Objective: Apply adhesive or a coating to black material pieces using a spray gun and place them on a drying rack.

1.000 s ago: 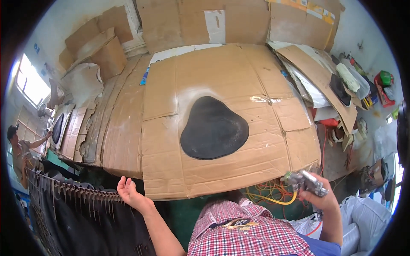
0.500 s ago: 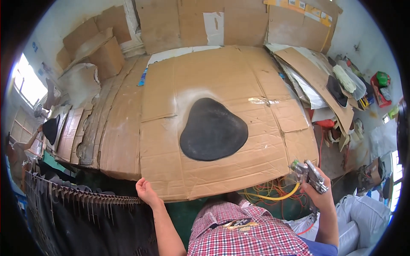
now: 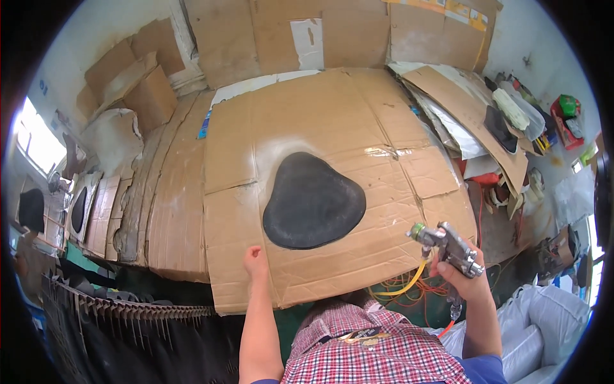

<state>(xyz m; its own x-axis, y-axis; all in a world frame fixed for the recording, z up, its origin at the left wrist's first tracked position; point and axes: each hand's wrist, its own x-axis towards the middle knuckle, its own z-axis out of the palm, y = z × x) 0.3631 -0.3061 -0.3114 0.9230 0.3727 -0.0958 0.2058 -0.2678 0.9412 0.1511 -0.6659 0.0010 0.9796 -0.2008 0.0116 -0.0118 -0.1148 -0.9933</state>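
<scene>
A flat black pad (image 3: 313, 201) with three rounded lobes lies on the cardboard-covered table (image 3: 358, 115), a pale dusting around its upper left edge. My left hand (image 3: 256, 262) is just below the pad's lower left side, over the cardboard, fingers curled in and no object visible in them. In my right hand (image 3: 467, 278) is a metal spray gun (image 3: 454, 249), gripped at its handle beyond the table's near right edge. Its green-ringed nozzle points left. A yellow hose (image 3: 409, 287) and an orange hose run from the gun.
Hanging black sheets (image 3: 141, 339) clipped in a row stand at the lower left. Another black piece (image 3: 31, 210) shows at the far left. Loose cardboard (image 3: 448, 96) and clutter lie on the right. White sacks (image 3: 543, 320) and tangled hoses are beside me.
My left hand has moved right and forward, from the table's near left corner toward the pad. The spray gun has come left and forward in my right hand. At far left, a black piece has been raised.
</scene>
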